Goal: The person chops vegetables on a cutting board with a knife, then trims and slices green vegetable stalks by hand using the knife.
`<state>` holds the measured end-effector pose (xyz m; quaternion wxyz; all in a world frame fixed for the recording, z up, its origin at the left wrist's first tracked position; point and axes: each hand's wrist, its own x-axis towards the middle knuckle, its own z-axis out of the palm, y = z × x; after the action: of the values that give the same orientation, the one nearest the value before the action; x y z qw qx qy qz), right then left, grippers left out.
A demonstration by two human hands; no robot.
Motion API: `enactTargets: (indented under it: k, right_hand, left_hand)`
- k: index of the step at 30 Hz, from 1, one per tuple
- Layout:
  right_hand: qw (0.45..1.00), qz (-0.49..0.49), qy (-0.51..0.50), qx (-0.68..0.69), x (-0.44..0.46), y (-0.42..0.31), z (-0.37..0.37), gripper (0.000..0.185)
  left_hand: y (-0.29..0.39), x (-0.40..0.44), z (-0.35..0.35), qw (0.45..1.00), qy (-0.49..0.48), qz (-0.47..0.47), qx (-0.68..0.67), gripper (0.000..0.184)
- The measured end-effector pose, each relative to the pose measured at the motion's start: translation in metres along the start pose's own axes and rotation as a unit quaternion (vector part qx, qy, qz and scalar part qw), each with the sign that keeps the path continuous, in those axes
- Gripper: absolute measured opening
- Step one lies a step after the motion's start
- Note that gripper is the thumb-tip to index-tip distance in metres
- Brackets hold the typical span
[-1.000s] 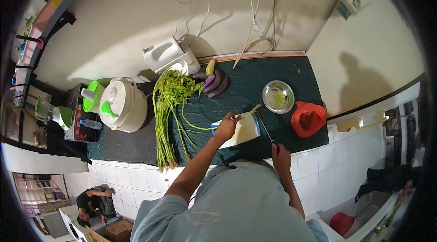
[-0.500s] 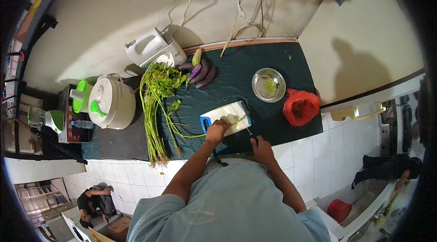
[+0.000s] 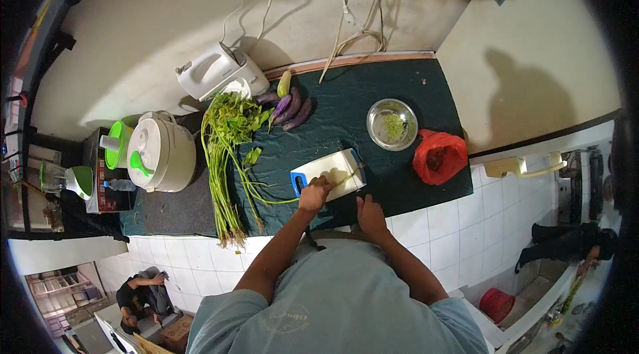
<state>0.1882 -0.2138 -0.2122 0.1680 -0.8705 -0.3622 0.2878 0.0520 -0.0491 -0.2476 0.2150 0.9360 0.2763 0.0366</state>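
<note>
A white cutting board (image 3: 327, 165) with blue ends lies tilted on the dark green table cover. My left hand (image 3: 315, 194) is closed over a long green vegetable stem (image 3: 279, 202), pressing it on the board. One end of the stem trails left toward the bunch; the other passes across the board. My right hand (image 3: 371, 215) is closed just off the board's near right corner, around a knife whose dark handle is mostly hidden; its blade is hard to make out. A steel bowl (image 3: 379, 138) holding small green cut pieces (image 3: 395, 127) stands beyond the board.
The leafy green bunch (image 3: 223, 181) lies left, with purple eggplants (image 3: 289, 111) behind it. Farther left are a rice cooker (image 3: 163, 154) and a hand mixer (image 3: 216, 71). A red plastic bag (image 3: 452, 162) sits right. Another person (image 3: 143, 297) crouches at lower left.
My right hand has shifted slightly left and the knife shows less than before. My left hand keeps its place on the stem. The whole view has moved slightly.
</note>
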Motion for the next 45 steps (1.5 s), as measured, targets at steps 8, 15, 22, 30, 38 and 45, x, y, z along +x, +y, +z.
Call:
enactTargets:
  k: [8,15,22,30,38,45]
  right_hand:
    - [1.000,-0.022,-0.001,-0.007,0.005,0.000,0.004,0.044]
    - [0.999,-0.027,-0.021,0.022,0.013,0.005,0.013,0.042]
    - [0.998,0.015,-0.056,0.013,0.023,0.006,0.036,0.040]
    - [0.995,-0.089,-0.043,-0.032,0.052,-0.001,0.036,0.044]
    - [0.985,-0.159,-0.051,-0.045,0.048,-0.039,0.024,0.040]
    - [0.916,-0.296,0.171,-0.210,0.089,-0.015,0.014,0.017]
  left_hand:
    - [-0.007,0.001,0.005,1.000,-0.003,0.010,-0.011,0.027]
    - [-0.010,0.001,0.006,1.000,-0.003,0.017,-0.015,0.026]
    - [-0.010,0.002,0.009,1.000,-0.019,0.020,-0.012,0.028]
    - [-0.013,-0.003,-0.013,0.997,-0.070,0.015,0.017,0.027]
    - [-0.015,-0.049,-0.069,0.980,0.047,-0.137,-0.138,0.023]
    - [-0.006,-0.050,-0.075,0.971,0.061,-0.072,-0.218,0.023]
